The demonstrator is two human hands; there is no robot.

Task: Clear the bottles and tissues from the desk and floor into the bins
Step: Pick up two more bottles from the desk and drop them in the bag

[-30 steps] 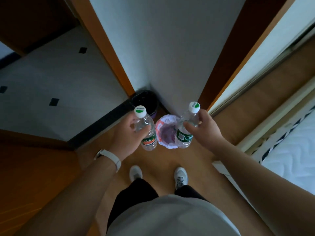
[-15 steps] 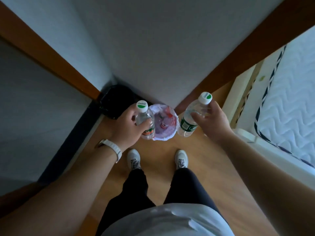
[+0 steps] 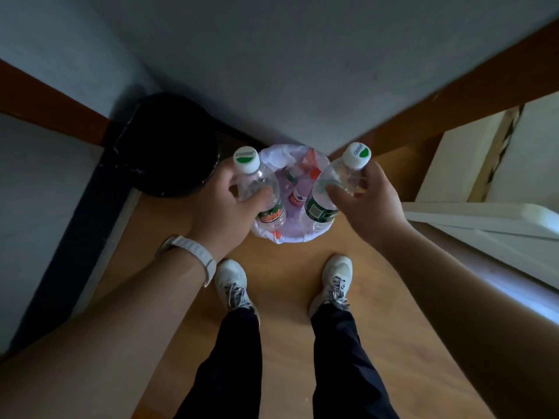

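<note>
**Clear-out by the wall (image 3: 302,71)**

Head camera: a person stands over two bins. The left hand (image 3: 223,207) grips a red-labelled bottle (image 3: 261,192) and the right hand (image 3: 367,207) a green-labelled bottle (image 3: 328,192). Both bottles are capped and held above the white-lined bin (image 3: 290,235), which contains other bottles (image 3: 298,195). A black bin (image 3: 169,146) stands just beside it on the wooden floor (image 3: 287,297).
</note>
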